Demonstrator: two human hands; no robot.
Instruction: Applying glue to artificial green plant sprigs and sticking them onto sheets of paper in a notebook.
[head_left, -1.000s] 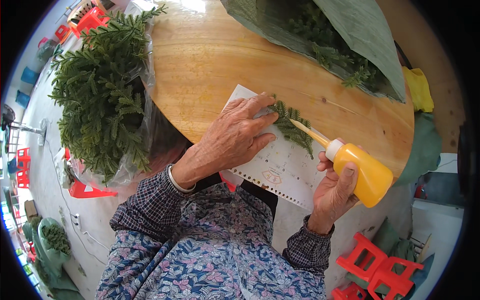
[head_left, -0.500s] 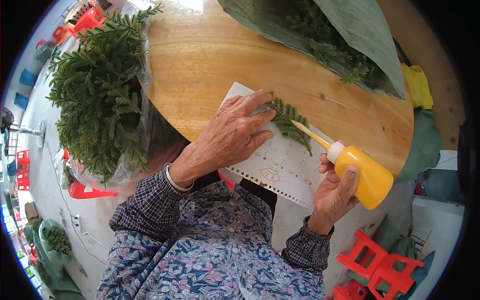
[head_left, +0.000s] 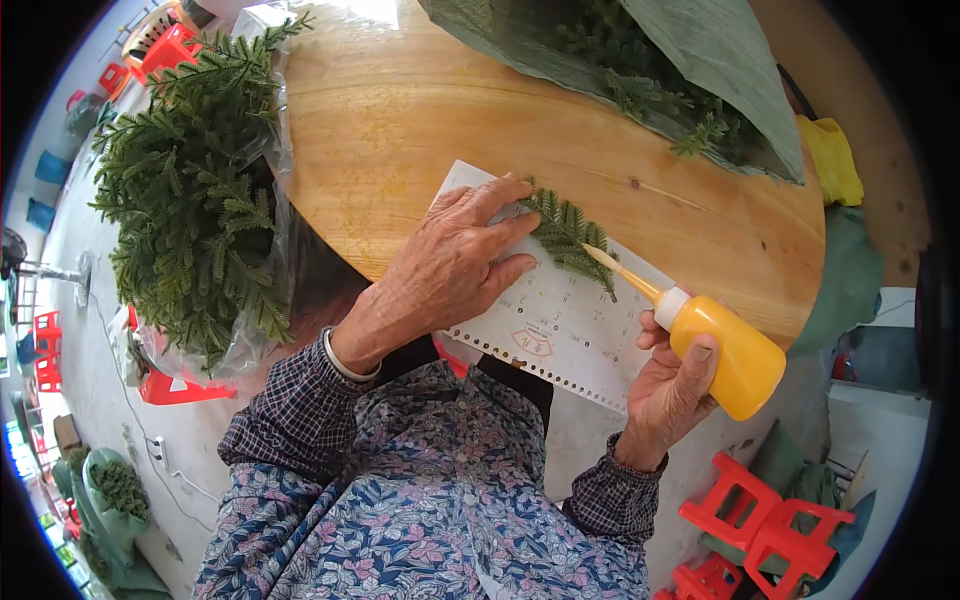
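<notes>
A small green fir-like sprig (head_left: 568, 232) lies over a white calendar sheet (head_left: 470, 318) with punched holes along one edge. At the sprig's upper left end, the bent fingers of my left hand (head_left: 445, 258) hold it down against the sheet. My right hand (head_left: 672, 385) is wrapped round a yellow squeeze bottle (head_left: 728, 352) with a white collar, tilted so its long thin nozzle points up and left. The nozzle tip is at the sprig's middle; whether anything comes out of it cannot be made out.
The sheet rests at the near edge of a round wooden table (head_left: 400, 120). To the left, a big pile of green branches (head_left: 195, 220) sits in clear plastic. A green sack (head_left: 715, 60) of branches lies at the far right. Red stools (head_left: 735, 500) stand on the floor.
The whole view has shifted slightly. The nozzle tip has moved a little along the sprig toward its lower right end. Both hands keep their grips.
</notes>
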